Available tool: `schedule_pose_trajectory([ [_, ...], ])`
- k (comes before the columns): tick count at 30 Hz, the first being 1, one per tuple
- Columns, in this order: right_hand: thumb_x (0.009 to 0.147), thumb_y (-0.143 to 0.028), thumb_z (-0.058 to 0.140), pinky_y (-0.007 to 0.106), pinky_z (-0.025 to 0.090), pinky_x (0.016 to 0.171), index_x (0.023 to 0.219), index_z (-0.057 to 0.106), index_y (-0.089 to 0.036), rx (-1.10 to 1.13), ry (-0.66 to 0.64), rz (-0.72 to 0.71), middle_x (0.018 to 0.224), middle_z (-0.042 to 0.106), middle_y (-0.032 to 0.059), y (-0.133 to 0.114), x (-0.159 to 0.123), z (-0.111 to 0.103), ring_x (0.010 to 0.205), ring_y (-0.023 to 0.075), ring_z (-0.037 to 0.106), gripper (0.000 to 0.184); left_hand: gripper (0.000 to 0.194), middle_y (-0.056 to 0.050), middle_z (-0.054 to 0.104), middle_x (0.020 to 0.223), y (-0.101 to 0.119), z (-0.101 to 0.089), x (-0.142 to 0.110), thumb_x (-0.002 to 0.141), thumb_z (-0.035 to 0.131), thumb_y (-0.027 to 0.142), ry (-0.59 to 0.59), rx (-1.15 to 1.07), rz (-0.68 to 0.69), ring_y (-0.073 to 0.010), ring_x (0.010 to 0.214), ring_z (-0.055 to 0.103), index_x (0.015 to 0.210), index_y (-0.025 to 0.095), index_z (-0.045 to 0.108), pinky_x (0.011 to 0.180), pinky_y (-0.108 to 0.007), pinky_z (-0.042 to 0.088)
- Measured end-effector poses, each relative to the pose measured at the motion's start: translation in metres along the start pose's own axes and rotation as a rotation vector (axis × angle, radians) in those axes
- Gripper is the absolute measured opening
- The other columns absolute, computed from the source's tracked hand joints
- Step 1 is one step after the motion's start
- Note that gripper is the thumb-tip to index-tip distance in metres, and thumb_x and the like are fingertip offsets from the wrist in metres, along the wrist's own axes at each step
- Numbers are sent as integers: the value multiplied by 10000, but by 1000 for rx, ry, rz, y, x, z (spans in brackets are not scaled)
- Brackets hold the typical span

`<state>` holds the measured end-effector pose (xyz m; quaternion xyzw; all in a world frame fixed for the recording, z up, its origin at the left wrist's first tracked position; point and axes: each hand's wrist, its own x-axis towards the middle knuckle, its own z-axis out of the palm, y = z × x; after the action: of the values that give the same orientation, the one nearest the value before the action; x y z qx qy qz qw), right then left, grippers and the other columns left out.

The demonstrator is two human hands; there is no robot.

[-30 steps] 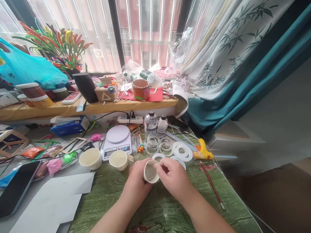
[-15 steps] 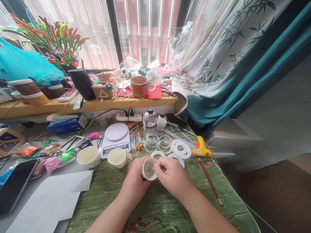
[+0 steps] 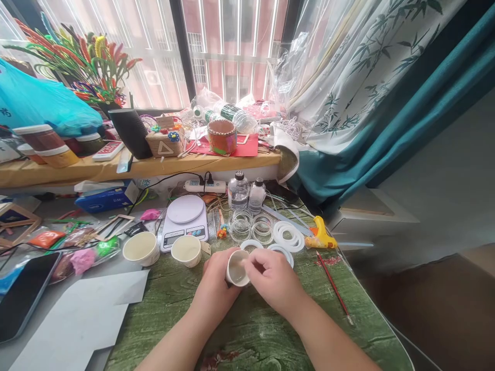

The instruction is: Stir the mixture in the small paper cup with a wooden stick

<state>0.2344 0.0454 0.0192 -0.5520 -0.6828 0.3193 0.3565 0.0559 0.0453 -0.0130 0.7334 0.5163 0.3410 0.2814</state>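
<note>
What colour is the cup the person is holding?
The cup is off-white, best seen in the head view.

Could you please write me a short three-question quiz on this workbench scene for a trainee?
1. Multiple choice: what does the left hand hold? A) a digital scale B) a small white cup C) a paintbrush
2. True or false: the yellow glue gun lies to the right of the white rings.
3. Fill in the blank: apart from the held one, ___ white cups stand on the green table.

Key: 1 B; 2 true; 3 two.
</note>
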Motion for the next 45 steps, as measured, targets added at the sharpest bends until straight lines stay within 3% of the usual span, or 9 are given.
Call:
schedule_pose_trajectory([
  [10, 929, -271, 556, 261, 303, 590, 650, 448, -207, 4, 40, -17, 636, 507, -24, 1, -1, 2, 622, 131, 445, 306, 458, -63, 735, 1277, -2, 1, -1, 823, 704, 222, 6, 7, -3, -329, 1210, 657, 1272, 302, 661, 1026, -509, 500],
  [13, 925, -264, 560, 259, 297, 578, 635, 426, -206, 20, -4, -37, 614, 477, -32, 0, -2, 2, 602, 125, 429, 325, 425, -63, 737, 1271, -2, 1, -1, 842, 696, 240, -6, 6, -5, -328, 1201, 659, 1261, 304, 663, 1019, -514, 501],
  [26, 919, -285, 556, 265, 297, 582, 643, 445, -208, 14, 27, 24, 626, 500, -26, -2, 1, 2, 610, 131, 441, 306, 447, -66, 739, 1279, -2, 1, 0, 827, 700, 220, 13, 19, 4, -327, 1207, 668, 1265, 306, 673, 1023, -508, 521],
  [45, 919, -234, 542, 267, 299, 566, 650, 431, -214, -29, 73, -63, 633, 501, -24, 2, -1, 3, 603, 130, 445, 292, 457, -77, 734, 1297, -1, 1, -1, 827, 684, 219, 8, 14, 4, -333, 1220, 663, 1278, 294, 668, 1038, -521, 516],
])
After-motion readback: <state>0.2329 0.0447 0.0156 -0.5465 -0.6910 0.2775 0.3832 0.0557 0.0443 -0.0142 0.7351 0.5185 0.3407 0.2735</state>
